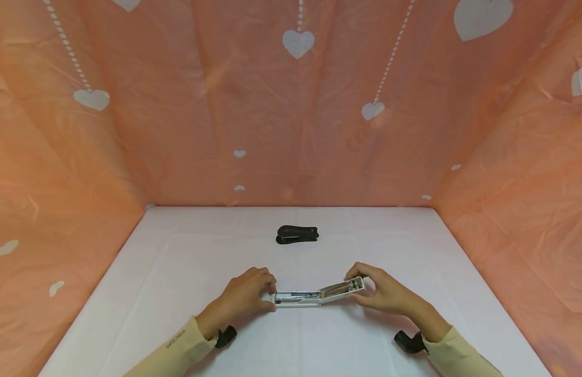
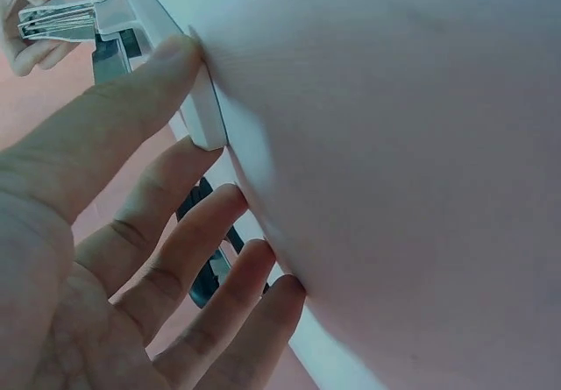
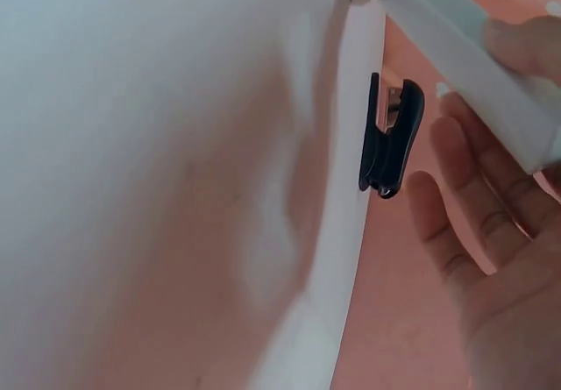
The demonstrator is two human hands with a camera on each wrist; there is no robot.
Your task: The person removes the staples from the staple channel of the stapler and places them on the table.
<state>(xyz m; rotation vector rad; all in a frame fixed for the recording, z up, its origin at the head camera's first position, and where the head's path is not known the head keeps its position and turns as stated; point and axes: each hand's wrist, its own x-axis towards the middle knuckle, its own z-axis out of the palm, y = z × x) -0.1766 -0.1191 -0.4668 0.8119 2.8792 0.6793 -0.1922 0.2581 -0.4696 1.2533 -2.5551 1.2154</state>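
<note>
A white stapler [image 1: 298,303] lies opened out on the white table, its base along the tabletop and its top arm [image 1: 342,289] swung over to the right, inside facing up. My left hand [image 1: 246,291] pinches the base's left end between thumb and index finger; in the left wrist view the other fingertips [image 2: 285,289] touch the tabletop. With thumb and fingers, my right hand [image 1: 384,291] grips the free end of the top arm, which tilts up off the table. The right wrist view shows the arm's smooth white outside [image 3: 473,61] under the thumb.
A black stapler [image 1: 297,234] lies closed farther back, beyond the white one. Orange curtains [image 1: 291,120] with pale hearts rise along the back and both sides of the table [image 1: 201,235]. Black bands with camera mounts [image 1: 409,343] sit on the wrists.
</note>
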